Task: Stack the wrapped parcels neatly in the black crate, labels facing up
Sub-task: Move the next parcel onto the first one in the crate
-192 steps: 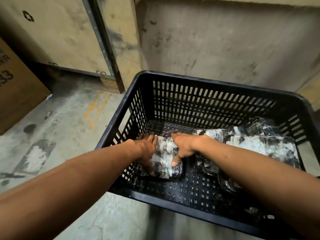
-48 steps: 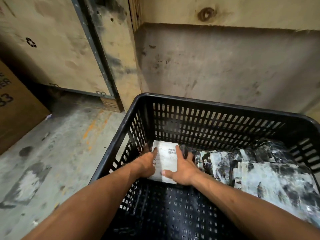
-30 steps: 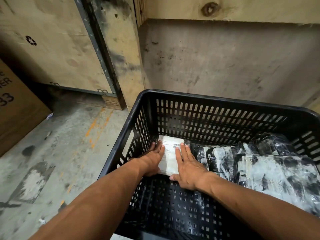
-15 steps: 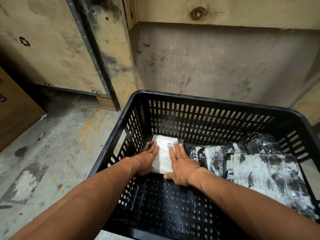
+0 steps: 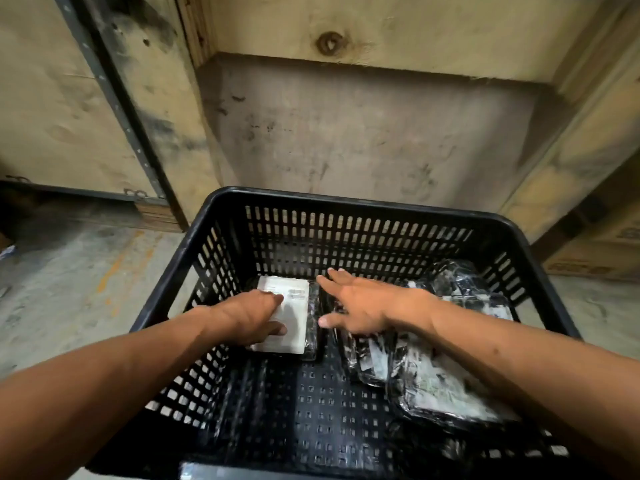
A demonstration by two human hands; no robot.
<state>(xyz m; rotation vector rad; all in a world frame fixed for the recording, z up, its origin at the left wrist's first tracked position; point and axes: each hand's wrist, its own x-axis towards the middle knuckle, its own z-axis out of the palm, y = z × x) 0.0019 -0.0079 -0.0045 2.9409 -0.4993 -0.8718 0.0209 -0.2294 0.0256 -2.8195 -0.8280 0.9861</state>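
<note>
Change: half a second ago both hands lay flat on the labelled parcel (image 5: 289,315); now the right hand (image 5: 360,306) has lifted off it and hovers just to its right, fingers spread and holding nothing.
Left hand: the left hand (image 5: 247,315) still rests on the parcel's near-left part, fingers loosely curled on top, pressing rather than clamping.
Parcel position: it lies flat in the far-left corner of the black crate (image 5: 346,202), white label up, barcode toward the far edge.
Meaning for the task: this parcel looks placed as asked, so I judge the right hand is heading for the next one.
Other parcels: a cluster of wrapped parcels (image 5: 433,375) fills the crate's right side, just beside the labelled one; they overlap untidily and no clear label shows on top.
Free room: the near-left crate floor is bare mesh.
Obstacles: the slotted crate walls close in the left corner; the right forearm crosses over the right-hand cluster and hides part of it.
Surroundings: plywood panels (image 5: 346,29) stand behind, concrete floor (image 5: 69,289) to the left.
</note>
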